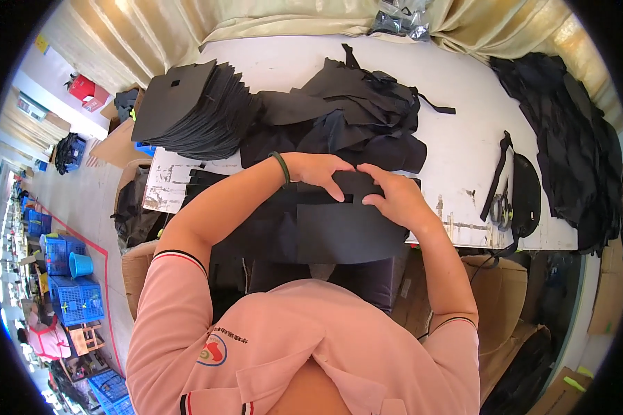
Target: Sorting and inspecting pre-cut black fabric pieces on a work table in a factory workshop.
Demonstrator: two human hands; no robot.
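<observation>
Looking light and stiff but bendable, the black sheet (353,232) sits at the table's (474,83) 6 o'clock edge, best held near its 12 o'clock end, where left hand (318,173) and right hand (398,198) seem to grip it.

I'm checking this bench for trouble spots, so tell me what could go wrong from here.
The black material under the hands seems to reach past the near edge of the white table; it might slip toward the lap if let go.

The stack of black panels is fanned and leaning near the table's left edge, so a bump could spill it.

The scissors lie close beside a rounded black piece; grabbing that piece carelessly might knock them or bring fingers against them.
</observation>
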